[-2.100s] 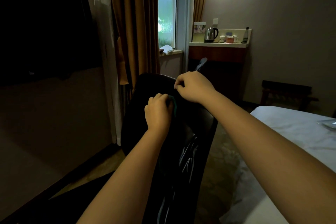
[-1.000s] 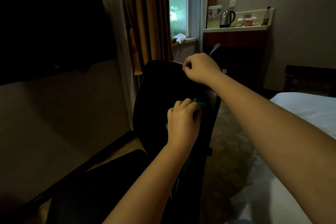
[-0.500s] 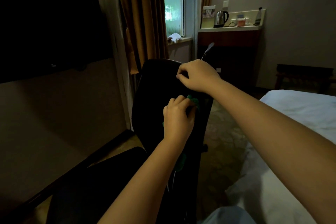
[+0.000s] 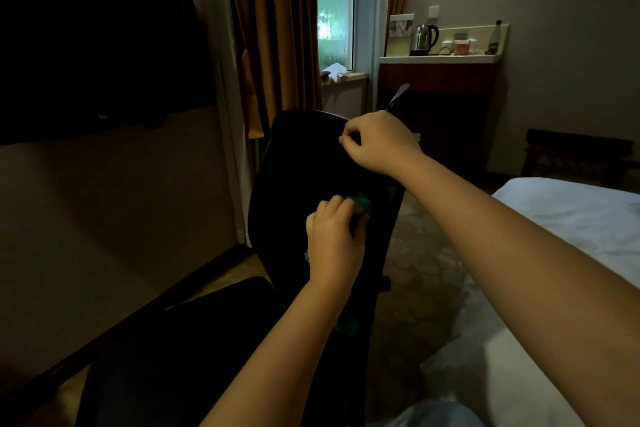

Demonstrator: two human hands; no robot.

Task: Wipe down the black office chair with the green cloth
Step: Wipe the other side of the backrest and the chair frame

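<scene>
- The black office chair [image 4: 298, 163] stands in the middle of the scene with its backrest turned to the viewer, between a dark television [image 4: 86, 38] on the left and a white bed [image 4: 571, 215] on the right.
- The left hand [image 4: 334, 239] has its grip curled round the green cloth [image 4: 362, 203] and presses it against the right part of the backrest, about halfway up. A bit of cloth shows past the fingertips, and more hangs below the wrist.
- The right hand [image 4: 379, 142] sits farther off, at the backrest's top right edge, with its grip curled tight on that edge.
- Far behind, brown curtains [image 4: 273, 28] frame a window [image 4: 335, 3], and a white rag [image 4: 335, 71] lies on the sill.
- To the far right, a tabletop [image 4: 440, 59] carries a steel kettle [image 4: 423, 39], cups and a bottle [image 4: 496, 38].
</scene>
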